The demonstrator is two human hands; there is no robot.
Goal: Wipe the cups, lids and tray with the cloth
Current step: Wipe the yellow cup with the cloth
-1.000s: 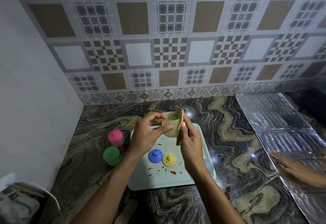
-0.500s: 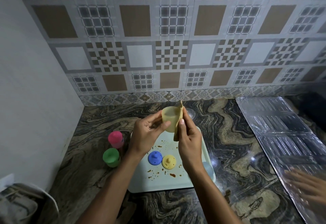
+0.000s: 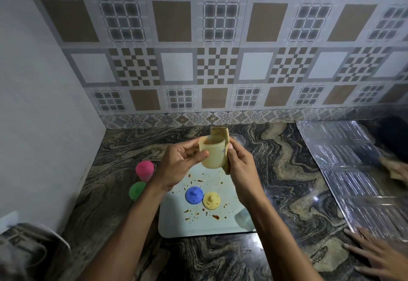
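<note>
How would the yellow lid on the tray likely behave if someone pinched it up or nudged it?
The yellow lid looks small and thin, so probably light; its centre knob should pinch easily. Lying flat on the tray, it would likely slide, not roll, perhaps bumping the blue lid beside it. Nearby brown spills might smear.

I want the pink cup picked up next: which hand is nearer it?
Left. The left hand is just right of the pink cup; the right hand, pinching the cloth, is farther right, beyond the yellow cup.
</note>
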